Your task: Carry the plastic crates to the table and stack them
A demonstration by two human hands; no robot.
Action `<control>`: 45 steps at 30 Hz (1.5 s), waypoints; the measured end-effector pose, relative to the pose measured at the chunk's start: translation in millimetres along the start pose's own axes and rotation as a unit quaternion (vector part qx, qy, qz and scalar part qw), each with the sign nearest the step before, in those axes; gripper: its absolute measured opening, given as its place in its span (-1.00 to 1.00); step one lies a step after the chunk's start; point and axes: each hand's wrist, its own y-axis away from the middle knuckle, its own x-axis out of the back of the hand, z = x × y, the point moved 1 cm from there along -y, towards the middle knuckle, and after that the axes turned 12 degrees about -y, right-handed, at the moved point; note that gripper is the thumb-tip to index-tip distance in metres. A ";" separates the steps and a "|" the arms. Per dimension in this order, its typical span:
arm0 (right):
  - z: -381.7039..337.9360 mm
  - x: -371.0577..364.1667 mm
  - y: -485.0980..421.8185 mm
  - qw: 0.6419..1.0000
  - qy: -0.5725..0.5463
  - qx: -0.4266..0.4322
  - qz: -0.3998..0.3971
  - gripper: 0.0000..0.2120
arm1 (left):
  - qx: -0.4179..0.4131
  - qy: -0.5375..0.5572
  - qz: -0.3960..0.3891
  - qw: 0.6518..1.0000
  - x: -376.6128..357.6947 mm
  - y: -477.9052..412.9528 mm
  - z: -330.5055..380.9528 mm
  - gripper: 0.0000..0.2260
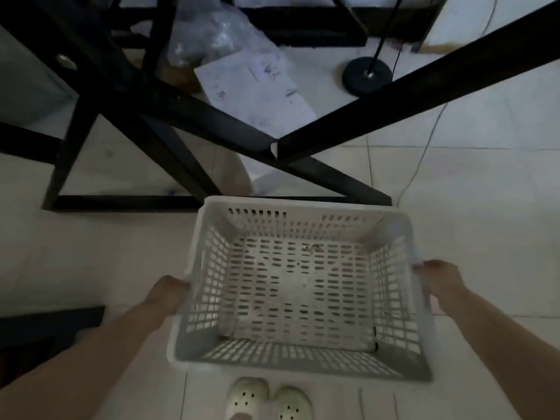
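An empty white plastic crate [298, 286] with slotted walls and floor hangs in front of me, above the tiled floor. My left hand [166, 294] grips its left rim and my right hand [439, 278] grips its right rim. The black frame of the glass-topped table [409, 95] stands just beyond the crate, its corner [277, 148] pointing at me. No other crate is in view.
Under the table lie a white board [257, 92] and a clear plastic bag [212, 34]. A round black lamp base [367, 74] with a cable sits at the back right. My light clogs [268, 401] show below the crate. A dark object [45, 325] lies left.
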 end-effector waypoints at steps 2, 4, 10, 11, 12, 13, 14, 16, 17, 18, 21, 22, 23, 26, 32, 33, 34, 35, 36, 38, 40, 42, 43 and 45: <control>-3.3 -7.4 -10.7 0.999 0.001 -0.034 -0.028 -0.70 | -0.005 -0.018 -0.018 1.000 -10.2 -14.6 -2.9 -0.87; -0.9 -15.2 -24.9 0.998 -0.024 -0.036 -0.034 -0.67 | -0.016 -0.007 -0.028 0.999 -12.5 -25.4 -0.3 -0.84; -31.6 -27.3 -39.4 0.999 0.000 -0.008 -0.036 -0.37 | -0.015 0.004 -0.021 1.000 -13.3 -44.9 16.0 -0.80; -33.3 -26.5 -42.4 0.999 0.018 -0.014 -0.046 -0.37 | -0.006 0.008 -0.023 1.000 -12.0 -43.4 19.0 -0.76; -33.2 -26.3 -44.2 0.998 0.033 -0.024 -0.053 -0.38 | -0.003 0.015 -0.021 1.000 -11.3 -41.8 21.8 -0.73; -34.3 -25.6 -43.7 0.997 0.040 -0.029 -0.057 -0.40 | -0.001 0.020 -0.020 1.000 -9.0 -35.9 27.2 -0.73; -36.2 -24.9 -39.7 0.997 0.042 -0.031 -0.057 -0.40 | -0.008 0.024 -0.014 1.000 -7.2 -32.8 32.0 -0.75; -44.8 -26.0 -24.6 0.996 0.066 -0.037 -0.048 -0.38 | -0.045 0.020 0.012 0.999 0.3 -19.4 50.7 -0.83; -51.6 -27.3 -12.5 0.995 0.080 -0.037 -0.040 -0.38 | -0.069 0.012 0.023 0.997 5.3 -9.5 63.5 -0.88; -60.0 -30.3 -0.5 0.995 0.087 -0.029 -0.034 -0.38 | -0.094 0.008 0.028 0.995 11.2 -0.3 77.1 -0.90; -96.1 -39.5 42.9 0.991 0.087 0.047 -0.085 -0.46 | -0.163 0.002 0.022 0.986 29.6 33.6 122.4 -0.80; -110.5 -42.0 60.2 0.987 0.085 0.080 -0.113 -0.52 | -0.182 -0.001 0.017 0.983 37.5 49.2 137.1 -0.79; -128.2 -42.1 81.4 0.979 0.093 0.113 -0.143 -0.57 | -0.206 -0.009 0.013 0.978 47.3 65.9 151.3 -0.81; -188.0 -34.5 151.5 0.941 0.141 0.209 -0.225 -0.53 | -0.278 -0.059 0.018 0.959 83.8 123.1 187.1 -0.83; -327.4 37.1 329.1 0.841 0.217 0.396 -0.299 -0.46 | -0.339 -0.135 0.082 0.927 198.8 287.0 202.4 -0.71; -347.2 54.5 363.0 0.823 0.227 0.421 -0.306 -0.46 | -0.346 -0.142 0.093 0.923 222.2 319.0 200.9 -0.71; -366.1 71.3 396.9 0.805 0.234 0.447 -0.312 -0.46 | -0.353 -0.154 0.104 0.917 248.8 349.9 199.5 -0.74; -381.8 84.0 424.7 0.790 0.238 0.467 -0.318 -0.47 | -0.361 -0.167 0.114 0.910 273.3 375.3 198.8 -0.76; -399.5 98.8 457.5 0.770 0.243 0.495 -0.322 -0.48 | -0.365 -0.171 0.137 0.905 303.5 404.4 193.9 -0.75; -424.1 128.0 523.2 0.742 0.250 0.537 -0.314 -0.47 | -0.356 -0.156 0.185 0.902 359.6 462.9 171.6 -0.69; -443.1 155.6 583.4 0.718 0.250 0.572 -0.309 -0.47 | -0.345 -0.139 0.235 0.898 406.3 520.0 146.3 -0.64; -469.4 190.6 656.0 0.682 0.240 0.624 -0.297 -0.46 | -0.326 -0.121 0.303 0.887 455.5 583.2 110.6 -0.65; -477.6 206.7 690.6 0.666 0.232 0.648 -0.289 -0.46 | -0.321 -0.114 0.331 0.880 474.2 612.3 89.9 -0.66; -491.7 235.5 761.6 0.627 0.216 0.697 -0.272 -0.47 | -0.306 -0.112 0.378 0.866 508.0 673.1 50.0 -0.67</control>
